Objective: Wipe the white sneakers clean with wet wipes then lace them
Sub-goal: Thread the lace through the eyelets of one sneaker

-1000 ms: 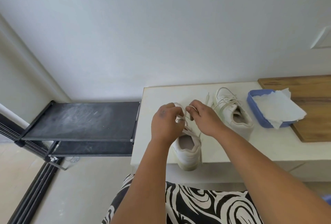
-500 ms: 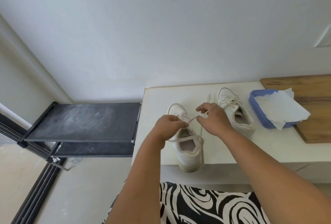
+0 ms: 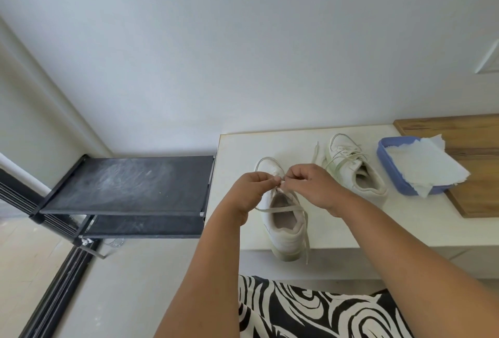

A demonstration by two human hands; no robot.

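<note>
Two white sneakers stand on a cream table. The near sneaker points away from me, its heel over the front edge. Above its tongue my left hand and my right hand meet, and each pinches the sneaker's pale lace. One lace strand crosses the shoe's opening and another hangs down past the heel on the right. The second sneaker stands further right with loose laces across its top.
A blue tray holding white wipes sits right of the second sneaker, partly on a wooden board. A black shoe rack stands left of the table. Black-and-white patterned cloth covers my lap below.
My hands drew apart and toward me along the lace, then came back together over the near sneaker's tongue. The lace now lies across the shoe's opening and hangs at the right.
</note>
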